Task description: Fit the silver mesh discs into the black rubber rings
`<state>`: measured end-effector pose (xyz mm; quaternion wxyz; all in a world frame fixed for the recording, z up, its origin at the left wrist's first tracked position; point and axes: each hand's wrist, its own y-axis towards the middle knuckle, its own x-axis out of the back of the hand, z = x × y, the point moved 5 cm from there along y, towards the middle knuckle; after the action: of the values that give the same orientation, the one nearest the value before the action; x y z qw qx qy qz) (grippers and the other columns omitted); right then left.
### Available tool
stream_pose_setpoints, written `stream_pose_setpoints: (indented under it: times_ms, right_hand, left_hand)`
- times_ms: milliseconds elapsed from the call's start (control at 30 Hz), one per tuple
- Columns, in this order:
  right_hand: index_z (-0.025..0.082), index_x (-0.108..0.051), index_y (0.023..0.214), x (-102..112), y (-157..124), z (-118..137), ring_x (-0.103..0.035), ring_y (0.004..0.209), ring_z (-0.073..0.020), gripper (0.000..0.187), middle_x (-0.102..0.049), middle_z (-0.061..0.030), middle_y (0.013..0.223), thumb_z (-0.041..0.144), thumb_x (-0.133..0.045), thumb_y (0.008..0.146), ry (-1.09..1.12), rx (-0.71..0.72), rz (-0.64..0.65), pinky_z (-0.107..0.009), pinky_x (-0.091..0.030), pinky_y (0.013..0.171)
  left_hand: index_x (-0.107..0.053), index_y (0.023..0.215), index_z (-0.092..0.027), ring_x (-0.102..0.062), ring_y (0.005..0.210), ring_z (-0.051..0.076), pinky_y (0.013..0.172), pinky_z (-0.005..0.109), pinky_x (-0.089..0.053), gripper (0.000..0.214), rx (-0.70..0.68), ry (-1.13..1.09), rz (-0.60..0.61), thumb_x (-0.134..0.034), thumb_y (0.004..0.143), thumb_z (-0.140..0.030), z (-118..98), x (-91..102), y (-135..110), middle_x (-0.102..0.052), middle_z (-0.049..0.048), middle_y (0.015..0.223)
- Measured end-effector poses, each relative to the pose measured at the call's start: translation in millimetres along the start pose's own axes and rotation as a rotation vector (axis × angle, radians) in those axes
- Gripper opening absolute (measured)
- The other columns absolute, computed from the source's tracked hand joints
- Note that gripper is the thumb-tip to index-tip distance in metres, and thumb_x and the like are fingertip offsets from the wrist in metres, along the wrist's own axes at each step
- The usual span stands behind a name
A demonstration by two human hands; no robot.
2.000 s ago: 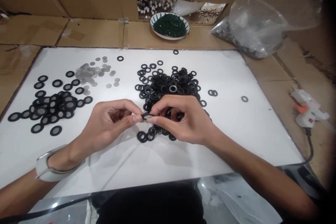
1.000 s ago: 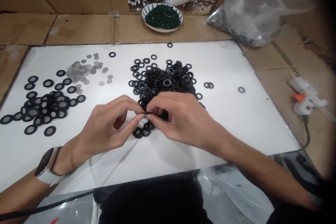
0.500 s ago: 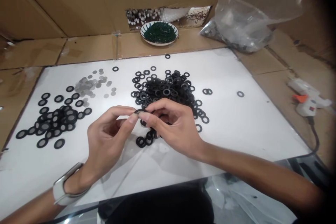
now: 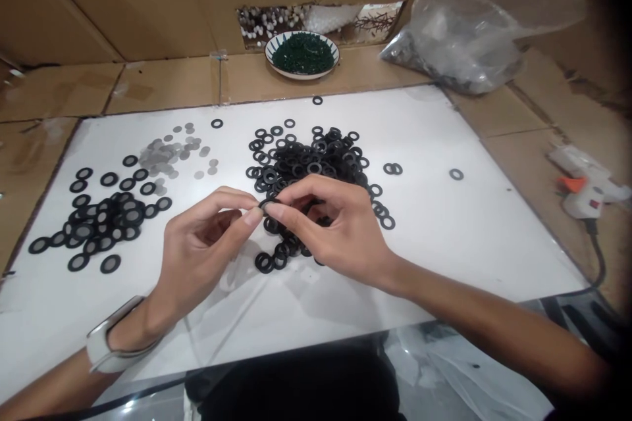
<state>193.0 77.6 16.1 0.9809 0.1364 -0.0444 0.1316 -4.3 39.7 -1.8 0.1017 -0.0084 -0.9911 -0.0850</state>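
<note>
1. Two hands, both grasping one black ring [image 4: 269, 200]: L hand [image 4: 207, 243] pinches its L edge btwn thumb & index, R hand [image 4: 340, 227] pinches the R edge same way.
2. Ring's held up off the white counter [image 4: 434, 230], mid-pic, at near side of the loose ring pile [image 4: 316, 158]; mostly hidden by thumbs, so can't tell if its centre is filled.
3. Loose pile: open black rings, heaped & overlapping, partly behind R hand.
4. L side of counter: heap of filled rings [image 4: 101, 214], i.e. black w/ grey centres. Just beyond, scattered grey discs [image 4: 160, 154].
5. A few stray rings apart from pile: one nr discs, one by far edge, an overlapping pair & a single to R.
6. Behind counter, on cardboard: plate [image 4: 270, 52] w/ dk green bits [image 4: 303, 54]; clear plastic bag [image 4: 459, 46] to its R.
7. Far R: white glue gun [image 4: 587, 197], orange trigger, dk cord.
8. L wrist: pale watch strap [image 4: 101, 352].
</note>
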Motion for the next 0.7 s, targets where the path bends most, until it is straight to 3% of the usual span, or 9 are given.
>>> stream_pose_setpoints:
  times_ms: [133,467,700]
  right_hand:
    - [0.018,-0.082,0.093,1.3,1.3,5.7,-0.074,0.081,-0.0133,0.016,-0.080,-0.0008,0.091,0.031,-0.091,0.094,-0.026,0.046,0.069,-0.020,-0.053,0.057]
    - [0.015,-0.080,0.094,1.8,1.7,9.6,-0.072,0.078,-0.0114,0.010,-0.078,0.0002,0.088,0.020,-0.089,0.094,-0.091,0.145,0.102,-0.020,-0.055,0.059]
    - [0.015,-0.078,0.098,3.6,1.1,14.7,-0.071,0.078,-0.0110,0.006,-0.077,-0.0004,0.089,0.018,-0.083,0.098,-0.181,0.270,0.160,-0.019,-0.055,0.061]
  left_hand:
    - [-0.081,0.106,-0.023,-0.050,0.060,0.005,0.048,0.021,-0.042,0.007,-0.106,0.012,0.001,-0.074,0.108,-0.024,-5.7,0.8,2.6,-0.072,0.0035,0.103]
    - [-0.081,0.104,-0.025,-0.059,0.065,0.010,0.050,0.026,-0.047,0.006,-0.100,0.002,-0.006,-0.076,0.106,-0.027,-2.4,2.4,0.9,-0.073,0.0035,0.102]
    - [-0.079,0.106,-0.022,-0.059,0.067,0.008,0.057,0.023,-0.051,0.008,-0.189,0.031,0.018,-0.074,0.106,-0.016,-9.4,0.7,2.3,-0.073,0.0029,0.103]
